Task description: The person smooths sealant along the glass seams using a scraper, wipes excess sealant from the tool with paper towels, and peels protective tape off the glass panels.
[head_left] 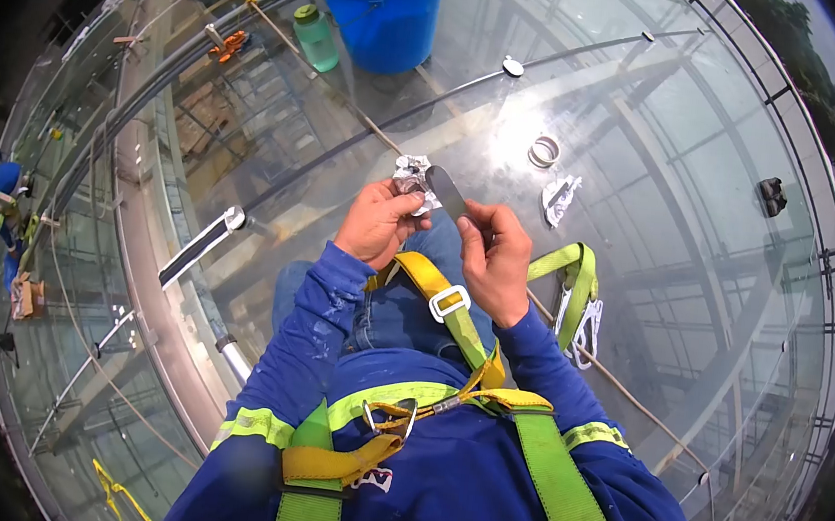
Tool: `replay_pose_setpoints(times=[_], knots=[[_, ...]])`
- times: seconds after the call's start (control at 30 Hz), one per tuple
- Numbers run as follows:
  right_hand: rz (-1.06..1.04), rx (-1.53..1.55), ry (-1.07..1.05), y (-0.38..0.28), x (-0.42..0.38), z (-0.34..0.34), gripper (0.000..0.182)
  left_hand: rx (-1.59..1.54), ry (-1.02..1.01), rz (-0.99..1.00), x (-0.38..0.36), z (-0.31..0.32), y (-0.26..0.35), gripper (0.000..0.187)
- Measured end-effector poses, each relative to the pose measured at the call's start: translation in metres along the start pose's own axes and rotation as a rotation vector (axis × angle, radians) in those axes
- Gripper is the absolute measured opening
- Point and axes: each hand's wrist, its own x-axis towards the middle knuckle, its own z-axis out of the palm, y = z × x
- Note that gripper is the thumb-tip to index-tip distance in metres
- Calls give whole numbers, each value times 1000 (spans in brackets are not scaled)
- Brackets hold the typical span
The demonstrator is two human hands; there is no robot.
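Near the middle of the head view, my left hand point(378, 222) grips a crumpled silvery wrapper point(414, 175), its thumb pressed on it. My right hand point(496, 258) is closed on a dark flat blade with a rounded end point(444, 191). The blade's rounded end lies against or just over the wrapper's right side; exact contact cannot be told. What the wrapper holds is hard to make out. Both hands are above my knees, in front of a yellow-green harness strap point(435, 287) with a white buckle.
A blue bucket point(385, 26) and green bottle point(315, 40) stand on the glass ahead. A tape roll point(544, 151) and crumpled wrapper point(558, 200) lie to the right. A rope point(626, 391) crosses the glass. Workers point(1, 205) are at far left and top left.
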Motion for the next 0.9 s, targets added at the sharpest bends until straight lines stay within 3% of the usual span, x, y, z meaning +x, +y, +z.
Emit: replay_pose_setpoints(times=[0.17, 0.47, 0.63, 0.9], knots=[[2, -50, 3, 10, -9, 7, 12, -63, -253, -63, -26, 6, 6, 32], [30, -31, -43, 11, -19, 24, 12, -72, 84, 57, -11, 10, -38, 13], [43, -1, -23, 23, -18, 32, 15, -7, 298, 143, -3, 9, -44, 15], [-24, -154, -96, 19, -11, 26, 16, 85, 381, 118, 13, -6, -33, 19]])
